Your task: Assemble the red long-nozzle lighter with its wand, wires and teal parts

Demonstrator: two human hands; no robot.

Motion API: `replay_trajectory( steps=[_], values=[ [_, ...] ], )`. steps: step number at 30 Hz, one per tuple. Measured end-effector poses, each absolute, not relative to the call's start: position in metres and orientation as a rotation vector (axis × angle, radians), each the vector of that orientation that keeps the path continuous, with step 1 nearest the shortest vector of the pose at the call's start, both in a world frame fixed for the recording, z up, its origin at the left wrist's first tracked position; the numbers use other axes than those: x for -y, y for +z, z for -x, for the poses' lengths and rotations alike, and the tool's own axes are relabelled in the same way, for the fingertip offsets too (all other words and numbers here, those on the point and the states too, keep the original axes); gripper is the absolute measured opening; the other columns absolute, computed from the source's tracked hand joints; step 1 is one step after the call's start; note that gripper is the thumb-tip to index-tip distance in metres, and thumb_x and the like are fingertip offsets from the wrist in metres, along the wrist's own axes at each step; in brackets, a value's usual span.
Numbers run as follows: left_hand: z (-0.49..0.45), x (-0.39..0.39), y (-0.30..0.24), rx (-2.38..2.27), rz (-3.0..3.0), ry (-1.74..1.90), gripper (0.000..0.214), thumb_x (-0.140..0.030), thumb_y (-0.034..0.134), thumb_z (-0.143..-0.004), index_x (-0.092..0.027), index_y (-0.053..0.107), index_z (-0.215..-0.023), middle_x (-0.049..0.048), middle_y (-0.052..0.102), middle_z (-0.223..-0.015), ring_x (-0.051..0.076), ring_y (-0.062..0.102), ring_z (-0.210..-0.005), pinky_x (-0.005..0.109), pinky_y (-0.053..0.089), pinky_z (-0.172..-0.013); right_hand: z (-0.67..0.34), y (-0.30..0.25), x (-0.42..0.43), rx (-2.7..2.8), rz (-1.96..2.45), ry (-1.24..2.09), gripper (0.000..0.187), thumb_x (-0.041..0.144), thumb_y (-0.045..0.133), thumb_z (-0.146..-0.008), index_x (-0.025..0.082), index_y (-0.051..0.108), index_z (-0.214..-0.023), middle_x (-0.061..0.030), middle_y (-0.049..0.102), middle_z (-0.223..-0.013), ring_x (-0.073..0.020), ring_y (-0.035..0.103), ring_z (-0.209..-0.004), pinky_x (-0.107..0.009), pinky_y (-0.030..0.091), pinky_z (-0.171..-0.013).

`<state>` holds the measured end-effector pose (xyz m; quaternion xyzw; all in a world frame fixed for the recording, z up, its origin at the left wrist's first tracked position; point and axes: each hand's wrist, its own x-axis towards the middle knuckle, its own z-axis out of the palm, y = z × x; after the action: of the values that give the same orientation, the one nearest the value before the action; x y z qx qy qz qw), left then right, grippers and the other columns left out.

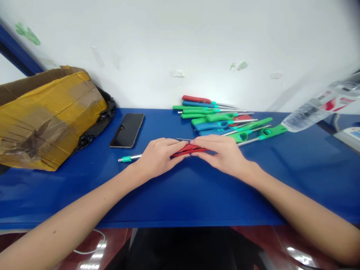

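Observation:
My left hand (160, 157) and my right hand (222, 155) meet at the middle of the blue table (180, 198), both closed on a red utility lighter (188, 150). Its body is partly hidden by my fingers. A thin metal rod (184, 139) shows just above my fingers. A steel nozzle with a teal collar (129, 158) sticks out to the left from under my left hand. Close to my right hand lies a loose pile of green, blue and red utility lighters (213, 117), with a green one (267, 132) nearest.
A black smartphone (127, 130) lies left of my hands. Further left stands a taped cardboard box (47, 120) with a black plastic bag (98, 120) behind it. A clear printed plastic bag (320, 105) hangs at upper right. A white wall (180, 45) rises behind the table.

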<state>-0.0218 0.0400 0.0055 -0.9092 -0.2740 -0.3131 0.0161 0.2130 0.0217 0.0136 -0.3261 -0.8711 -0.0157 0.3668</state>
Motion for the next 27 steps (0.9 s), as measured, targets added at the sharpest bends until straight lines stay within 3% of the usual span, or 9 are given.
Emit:
replay_trajectory(
  steps=[5,22,27],
  values=[
    [0.0205,-0.0377,0.0062,0.800,2.816,-0.991,0.027,-0.035,0.058,-0.096,-0.015,0.067,-0.112,0.0062,0.076,-0.101,0.019,0.073,-0.080,0.028,0.056,-0.070,-0.2131,0.0144,-0.0206,2.252,0.776,-0.118,0.017,0.024,0.067,-0.090,0.015,0.074,-0.103,-0.0086,0.078,-0.101,-0.0215,0.075,-0.086,-0.031,0.060,-0.080],
    [0.0237,-0.0412,0.0093,0.941,3.156,-1.011,0.035,-0.034,0.058,-0.095,-0.018,0.062,-0.126,0.0051,0.075,-0.107,0.017,0.072,-0.086,0.024,0.053,-0.076,-0.2140,0.0170,-0.0212,2.232,0.781,0.097,0.027,0.028,0.068,-0.089,0.020,0.067,-0.115,-0.0077,0.074,-0.106,-0.0204,0.072,-0.092,-0.031,0.059,-0.083],
    [0.0232,-0.0396,0.0153,0.984,3.220,-1.011,0.031,-0.037,0.060,-0.094,-0.018,0.066,-0.119,0.0033,0.075,-0.104,0.015,0.071,-0.084,0.023,0.052,-0.078,-0.2167,0.0210,-0.0212,2.259,0.724,0.099,0.019,0.024,0.066,-0.090,0.021,0.067,-0.109,-0.0066,0.073,-0.104,-0.0196,0.071,-0.093,-0.031,0.059,-0.085]
  ],
)
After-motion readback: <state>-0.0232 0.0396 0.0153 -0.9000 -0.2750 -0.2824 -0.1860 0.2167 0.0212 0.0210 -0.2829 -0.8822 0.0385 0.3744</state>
